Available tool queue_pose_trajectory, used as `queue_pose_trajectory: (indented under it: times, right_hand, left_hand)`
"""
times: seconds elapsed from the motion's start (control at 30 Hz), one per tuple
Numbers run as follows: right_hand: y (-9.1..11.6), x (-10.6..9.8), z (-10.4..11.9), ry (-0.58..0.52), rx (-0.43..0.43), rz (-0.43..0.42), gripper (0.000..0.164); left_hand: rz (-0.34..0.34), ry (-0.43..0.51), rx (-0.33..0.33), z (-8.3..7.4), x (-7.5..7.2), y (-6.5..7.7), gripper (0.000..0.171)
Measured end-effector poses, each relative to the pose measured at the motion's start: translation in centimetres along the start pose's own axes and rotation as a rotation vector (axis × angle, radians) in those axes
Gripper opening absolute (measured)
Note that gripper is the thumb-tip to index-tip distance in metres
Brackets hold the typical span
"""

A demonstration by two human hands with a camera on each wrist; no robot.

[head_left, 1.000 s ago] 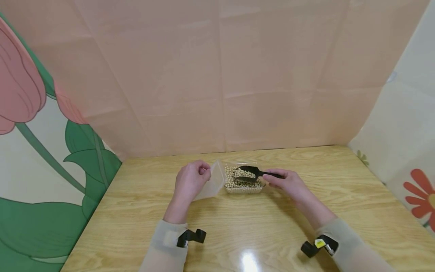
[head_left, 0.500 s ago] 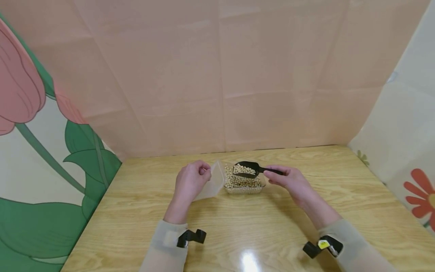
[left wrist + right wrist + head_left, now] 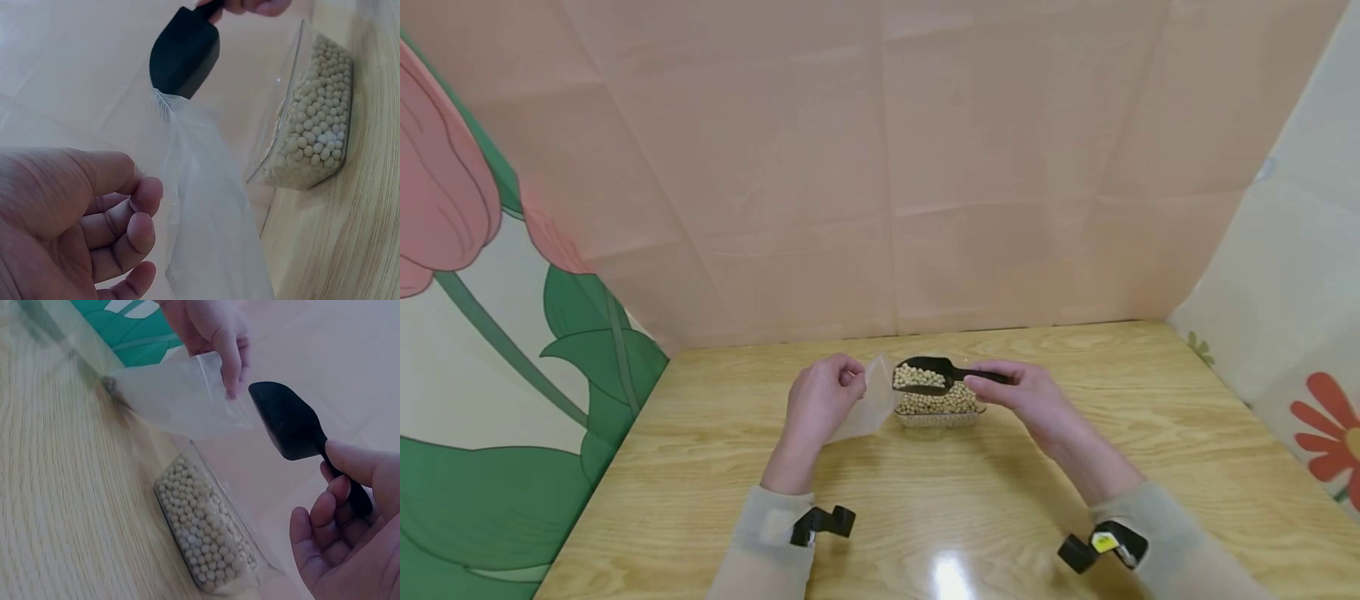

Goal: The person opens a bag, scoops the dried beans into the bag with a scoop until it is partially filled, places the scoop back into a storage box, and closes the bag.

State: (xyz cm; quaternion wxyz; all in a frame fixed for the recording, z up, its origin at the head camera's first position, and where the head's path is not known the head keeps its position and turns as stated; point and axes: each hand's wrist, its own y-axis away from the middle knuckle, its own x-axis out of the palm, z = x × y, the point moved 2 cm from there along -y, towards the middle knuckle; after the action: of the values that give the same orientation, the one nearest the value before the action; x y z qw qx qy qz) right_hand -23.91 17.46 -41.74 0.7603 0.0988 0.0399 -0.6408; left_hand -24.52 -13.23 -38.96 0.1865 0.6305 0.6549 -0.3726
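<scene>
My left hand (image 3: 822,398) pinches the edge of a translucent plastic bag (image 3: 867,410) between thumb and forefinger. In the left wrist view the bag (image 3: 212,219) hangs down beside that hand (image 3: 75,212). The black scoop (image 3: 938,364) is in my right hand (image 3: 1028,400), which grips its handle. Pale round beans, like soybeans (image 3: 917,377), fill the scoop's bowl. Its tip is at the bag's mouth; whether they touch I cannot tell. Below the scoop stands a clear container (image 3: 942,421) with more beans. From the right wrist, the scoop's (image 3: 287,422) dark underside shows.
Everything rests on a wood-grain table (image 3: 895,500). A pinkish sheet (image 3: 880,183) hangs behind the table's back edge. Flower-patterned panels, a left one (image 3: 482,367) and a right one (image 3: 1292,275), border the sides.
My right hand has raised the bean-filled scoop out of the container, then moved it left to the bag's mouth. The left hand and bag have stayed in place.
</scene>
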Motion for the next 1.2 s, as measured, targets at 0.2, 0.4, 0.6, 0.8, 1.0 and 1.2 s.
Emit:
queue_pose_trajectory:
  times: [0.2, 0.4, 0.6, 0.8, 1.0, 1.2]
  right_hand:
    - [-0.3, 1.2, 0.3, 0.026, -0.013, 0.007, 0.055]
    - [-0.6, 1.9, 0.6, 0.055, -0.014, 0.006, 0.052]
    - [-0.8, 2.2, 1.2, 0.151, -0.015, -0.014, 0.051]
    - [-0.8, 2.5, 2.2, 0.293, -0.088, -0.019, 0.043]
    - [-1.0, 2.9, 3.0, 0.42, -0.206, -0.023, 0.033]
    - [-0.6, 3.4, 3.9, 0.549, -0.297, -0.038, 0.028]
  left_hand:
    - [0.009, 0.0, -0.004, 0.2, 0.1, 0.1, 0.01]
    - [0.008, 0.004, -0.009, 0.1, 0.1, 0.0, 0.01]
    - [-0.003, 0.009, -0.001, 0.1, -0.1, -0.1, 0.009]
    - [-0.011, 0.009, 0.007, 0.1, -0.4, 0.0, 0.009]
    - [-0.009, 0.01, 0.004, 0.2, -0.6, 0.0, 0.01]
    - [-0.011, 0.01, 0.01, 0.2, -0.6, 0.0, 0.01]
